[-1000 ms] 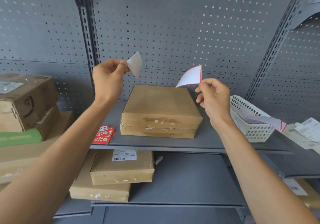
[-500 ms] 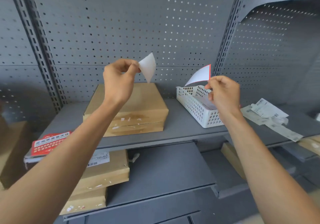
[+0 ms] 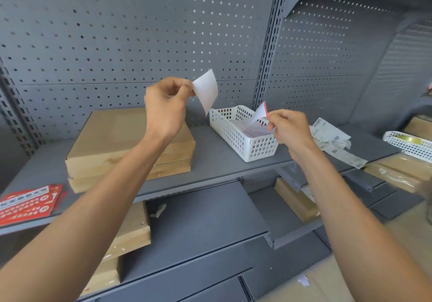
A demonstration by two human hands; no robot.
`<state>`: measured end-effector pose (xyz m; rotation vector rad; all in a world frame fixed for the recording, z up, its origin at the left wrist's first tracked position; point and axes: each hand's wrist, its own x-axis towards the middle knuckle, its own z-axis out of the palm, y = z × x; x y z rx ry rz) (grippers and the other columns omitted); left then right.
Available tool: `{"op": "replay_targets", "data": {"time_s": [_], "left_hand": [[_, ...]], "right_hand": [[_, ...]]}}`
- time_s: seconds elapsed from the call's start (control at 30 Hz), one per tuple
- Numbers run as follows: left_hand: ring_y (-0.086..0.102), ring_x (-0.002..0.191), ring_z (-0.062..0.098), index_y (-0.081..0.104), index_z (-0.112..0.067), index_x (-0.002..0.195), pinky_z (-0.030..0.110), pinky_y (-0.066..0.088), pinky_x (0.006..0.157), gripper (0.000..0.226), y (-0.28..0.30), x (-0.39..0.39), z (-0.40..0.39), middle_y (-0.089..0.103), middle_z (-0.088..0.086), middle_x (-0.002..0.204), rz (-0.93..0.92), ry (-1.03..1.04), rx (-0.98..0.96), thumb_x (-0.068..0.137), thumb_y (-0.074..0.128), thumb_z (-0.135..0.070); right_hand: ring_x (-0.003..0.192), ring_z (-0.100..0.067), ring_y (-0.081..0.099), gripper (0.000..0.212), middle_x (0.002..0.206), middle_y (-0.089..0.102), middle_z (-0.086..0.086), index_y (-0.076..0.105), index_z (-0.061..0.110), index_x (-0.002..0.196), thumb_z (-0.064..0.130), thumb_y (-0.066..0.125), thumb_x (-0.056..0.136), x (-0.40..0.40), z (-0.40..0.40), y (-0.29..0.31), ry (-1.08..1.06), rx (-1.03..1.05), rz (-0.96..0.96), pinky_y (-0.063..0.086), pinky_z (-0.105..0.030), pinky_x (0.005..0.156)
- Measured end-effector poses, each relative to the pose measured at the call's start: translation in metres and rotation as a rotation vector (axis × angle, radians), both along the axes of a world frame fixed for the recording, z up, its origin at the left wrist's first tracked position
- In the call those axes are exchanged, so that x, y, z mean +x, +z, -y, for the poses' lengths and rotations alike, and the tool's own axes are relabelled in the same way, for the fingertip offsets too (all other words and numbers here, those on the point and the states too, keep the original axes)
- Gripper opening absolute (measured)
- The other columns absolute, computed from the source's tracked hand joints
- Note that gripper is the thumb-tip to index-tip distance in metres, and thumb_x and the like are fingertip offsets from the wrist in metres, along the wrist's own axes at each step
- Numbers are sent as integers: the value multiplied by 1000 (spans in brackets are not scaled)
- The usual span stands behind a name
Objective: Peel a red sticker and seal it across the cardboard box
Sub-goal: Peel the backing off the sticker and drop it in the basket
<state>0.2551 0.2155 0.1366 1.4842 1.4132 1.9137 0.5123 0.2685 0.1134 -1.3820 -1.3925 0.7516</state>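
Left grip: the left hand (image 3: 164, 107) pinches a white, slightly curled rectangular sheet (image 3: 206, 90) by one corner between thumb and fingertips; red side not visible, so whether it is sticker or backing I cannot tell.
Right grip: the right hand (image 3: 288, 127) pinches a white sheet with a red edge (image 3: 260, 114), its free corner pointing up, over the white plastic lattice basket (image 3: 245, 142).
Cardboard box (image 3: 109, 142): flat, matte brown, below the left grip on the grey metal shelf (image 3: 217, 159), long axis running away from the camera.
Around: red printed sheets (image 3: 28, 202) far left; paper labels (image 3: 332, 142) just right of the right grip; perforated grey back panel (image 3: 117, 32) behind.
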Motion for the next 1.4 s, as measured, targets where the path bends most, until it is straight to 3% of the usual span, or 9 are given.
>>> {"op": "replay_targets", "data": {"time_s": [0.23,0.47,0.57,0.7,0.83,0.97,1.1,1.23,1.4], "left_hand": [[72,82,11,73,-27,74,44,57,93,21,-4,-2,0,75,-14,74,9,11,-1,91,60,-23],[74,84,12,74,-24,78,36,59,88,20,-9,-2,1,77,-8,80,-23,64,-19,94,61,-23],[75,86,13,73,-26,78,33,60,85,20,-9,1,2,77,-10,81,-46,84,-38,93,61,-23],[75,86,11,74,-23,79,32,59,84,19,-9,1,5,77,-9,81,-47,101,-61,92,61,-21],[72,80,9,75,-20,80,28,57,81,17,-10,-1,10,75,-10,78,-68,114,-82,91,62,-20],[73,80,10,76,-18,81,26,57,80,17,-10,-3,16,76,-8,76,-69,136,-57,90,62,-21],[62,68,-3,75,-20,82,14,47,69,18,-12,-2,30,72,-10,73,-164,216,5,94,62,-23],[63,75,14,75,-19,86,33,51,72,19,-20,-6,45,71,-12,79,-445,315,112,94,60,-28],[59,73,22,74,-18,83,41,50,55,20,-29,-26,59,71,-7,78,-676,492,248,96,63,-29]], "right_hand": [[49,-13,43,29,57,62,1,70,12,63,8,59,89,10,-4,-7,-73,-95,188,32,-24,47],[60,-21,58,18,69,75,-11,74,0,68,5,59,77,10,1,-9,-207,8,422,47,-32,60],[81,-36,71,13,75,75,-17,71,-1,69,6,63,76,6,5,-5,-224,32,443,61,-47,72],[96,-40,65,18,83,74,-23,67,-4,79,14,62,82,0,13,1,-209,68,412,59,-53,81],[94,-28,68,16,84,76,-5,66,21,82,12,54,89,-12,22,12,-149,107,377,58,-42,79],[82,-13,71,19,79,75,3,73,18,87,12,56,89,-36,33,25,-21,197,272,53,-27,73],[49,4,55,17,67,71,4,74,14,81,18,62,93,-84,50,34,210,216,142,41,-17,53],[49,3,53,32,68,72,3,68,19,67,31,63,96,-123,59,35,307,233,168,38,-17,54],[52,-5,56,40,69,75,-5,75,5,76,39,64,96,-153,65,33,345,199,122,43,-25,57]]}}
